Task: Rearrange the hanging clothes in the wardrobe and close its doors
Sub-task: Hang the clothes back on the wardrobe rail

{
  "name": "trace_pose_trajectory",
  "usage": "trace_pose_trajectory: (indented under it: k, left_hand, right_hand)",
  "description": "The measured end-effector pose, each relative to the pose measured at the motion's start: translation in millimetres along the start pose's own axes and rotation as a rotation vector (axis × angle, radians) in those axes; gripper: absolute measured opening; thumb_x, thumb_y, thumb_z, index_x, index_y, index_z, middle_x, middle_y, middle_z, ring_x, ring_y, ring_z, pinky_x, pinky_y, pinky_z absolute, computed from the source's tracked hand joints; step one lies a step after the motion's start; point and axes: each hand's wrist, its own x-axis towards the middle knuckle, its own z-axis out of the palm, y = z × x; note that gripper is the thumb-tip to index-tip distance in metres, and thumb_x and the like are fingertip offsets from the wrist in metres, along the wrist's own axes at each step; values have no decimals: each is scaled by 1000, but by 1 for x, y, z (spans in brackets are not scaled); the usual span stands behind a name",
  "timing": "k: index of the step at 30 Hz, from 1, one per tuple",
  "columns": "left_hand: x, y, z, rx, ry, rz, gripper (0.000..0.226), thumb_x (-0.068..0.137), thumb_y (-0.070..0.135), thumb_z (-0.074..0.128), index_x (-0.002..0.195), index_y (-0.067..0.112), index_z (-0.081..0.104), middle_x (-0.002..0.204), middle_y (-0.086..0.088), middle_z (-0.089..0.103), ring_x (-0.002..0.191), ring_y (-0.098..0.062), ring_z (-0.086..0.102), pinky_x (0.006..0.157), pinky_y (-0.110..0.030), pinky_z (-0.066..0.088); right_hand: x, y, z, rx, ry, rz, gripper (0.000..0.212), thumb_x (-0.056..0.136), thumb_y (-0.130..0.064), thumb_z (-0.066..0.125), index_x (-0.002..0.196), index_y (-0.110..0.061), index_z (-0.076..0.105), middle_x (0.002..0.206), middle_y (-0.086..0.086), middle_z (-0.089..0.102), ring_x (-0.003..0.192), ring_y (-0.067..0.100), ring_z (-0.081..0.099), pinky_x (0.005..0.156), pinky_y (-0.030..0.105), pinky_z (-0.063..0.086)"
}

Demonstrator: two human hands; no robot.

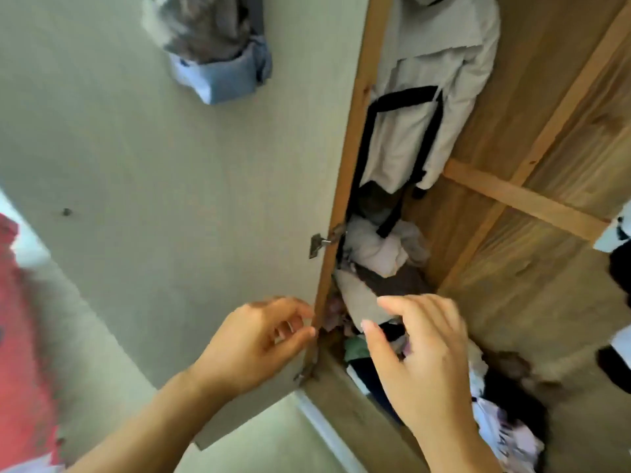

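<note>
Down at near centre, both hands hover by wardrobe's hinge side. Left hand (259, 339) loosely curled at door edge, holding nothing far as I can tell. Right hand (420, 356) spread open over heap of clothes (379, 247) on wardrobe floor, gripping nothing. Left door (170, 199) swung wide open; white garment with black straps (426, 107) hangs up far right inside. Risks, imo: fingers pinched near hinge (319, 242) if door swings; heap spilling over sill and blocking doors; straps snagging in gap.
</note>
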Motion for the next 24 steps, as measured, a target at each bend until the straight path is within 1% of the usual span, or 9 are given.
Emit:
trace_pose_trajectory:
  k: [2, 5, 9, 11, 13, 16, 18, 22, 24]
  left_hand:
    - [-38, -27, -22, 28, 53, -123, 30, 80, 57, 48, 102, 38, 56, 76, 20, 63, 66, 3, 59, 61, -19, 49]
    - [-103, -69, -63, 63, 172, -325, 32, 77, 58, 47, 97, 36, 60, 72, 20, 62, 64, 1, 59, 60, -18, 48]
    - [-178, -110, -109, 154, 340, -531, 30, 76, 55, 49, 102, 41, 52, 70, 20, 62, 60, 3, 58, 58, -19, 48]
    - [-214, -126, -133, 167, 440, -628, 29, 75, 53, 50, 101, 39, 53, 73, 18, 63, 60, 4, 57, 58, -18, 47]
    - [-244, -141, -153, 173, 517, -715, 28, 74, 52, 50, 100, 39, 53, 79, 20, 63, 62, 3, 58, 59, -12, 44]
    - [-283, -167, -181, 163, 613, -819, 29, 74, 52, 50, 100, 41, 53, 82, 24, 63, 64, 3, 58, 61, -11, 44]
    - [-305, -186, -198, 164, 646, -877, 30, 74, 52, 50, 102, 41, 53, 84, 24, 64, 66, 4, 59, 62, -15, 46]
    - [-336, -213, -232, 174, 749, -949, 24, 75, 47, 53, 95, 35, 60, 78, 19, 64, 66, 1, 60, 64, -23, 50]
    - [-349, -220, -248, 200, 791, -982, 21, 75, 49, 53, 94, 42, 58, 78, 19, 64, 66, 3, 60, 63, -20, 50]
  right_hand:
    - [-12, -26, 32, 71, -84, -63, 28, 80, -39, 57, 91, -16, 67, 87, -4, 64, 88, 20, 52, 76, 38, 43]
    - [-26, -79, 91, 217, -189, -218, 24, 78, -38, 59, 89, -18, 67, 83, -4, 64, 87, 20, 52, 77, 34, 39]
    - [-42, -158, 159, 415, -292, -440, 23, 72, -37, 60, 92, -27, 53, 80, -4, 64, 87, 19, 51, 73, 34, 36]
    - [-47, -201, 190, 505, -343, -542, 25, 71, -38, 61, 92, -27, 52, 78, -4, 64, 86, 19, 49, 74, 32, 35]
    - [-47, -239, 219, 580, -383, -622, 24, 71, -37, 61, 91, -25, 54, 77, -3, 63, 84, 18, 48, 75, 31, 35]
    - [-47, -293, 260, 656, -434, -711, 22, 71, -34, 60, 90, -24, 55, 76, -4, 63, 85, 18, 48, 74, 30, 35]
    - [-45, -327, 285, 697, -449, -756, 22, 71, -34, 60, 90, -23, 56, 77, -5, 63, 85, 17, 48, 74, 31, 36]
    - [-43, -387, 326, 766, -487, -807, 21, 72, -35, 59, 87, -22, 62, 79, -5, 64, 86, 17, 49, 75, 29, 35]
    - [-44, -413, 344, 801, -527, -834, 22, 72, -37, 58, 84, -20, 66, 79, -7, 64, 86, 15, 49, 75, 28, 33]
